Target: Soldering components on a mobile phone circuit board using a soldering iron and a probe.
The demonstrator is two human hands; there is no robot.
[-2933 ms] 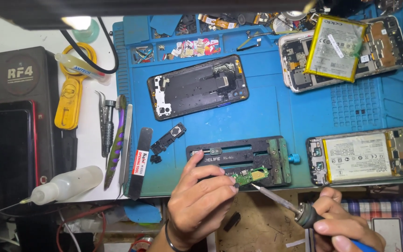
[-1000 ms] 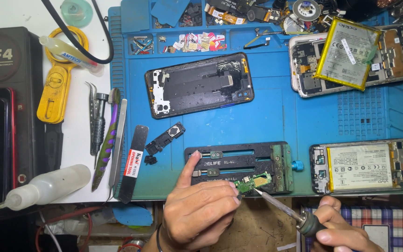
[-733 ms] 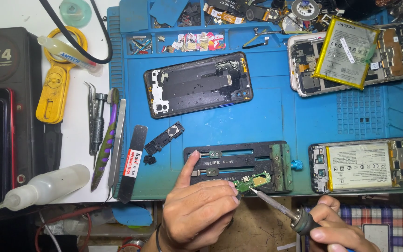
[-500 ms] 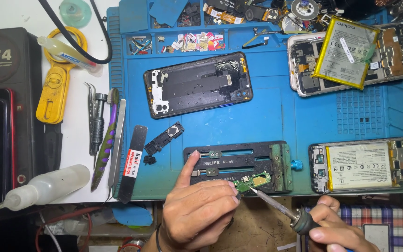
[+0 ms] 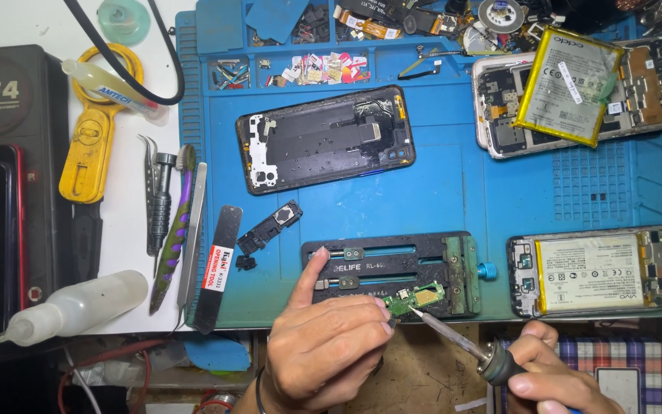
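A blue silicone work mat [image 5: 438, 199] fills the centre and right of the frame. At its lower middle lies a black metal board-holding jig [image 5: 392, 272], with a small green circuit board [image 5: 414, 297] at what seems to be its lower edge. Above the jig lies a black opened phone frame [image 5: 323, 138]. At far right sit two opened phones: a white-framed phone with a loose yellow-edged battery [image 5: 576, 88] upper, a silver-framed phone with a white battery [image 5: 603, 270] lower. Left of the mat lie steel tweezers [image 5: 149, 192].

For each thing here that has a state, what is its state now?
Left hand: pinching the small green circuit board.
Right hand: gripping the soldering iron, tip on the board.
Board holder: clamping the board.
Black phone: back removed.
Top-right phone: opened, battery lifted.
Lower-right phone: opened, battery seated.
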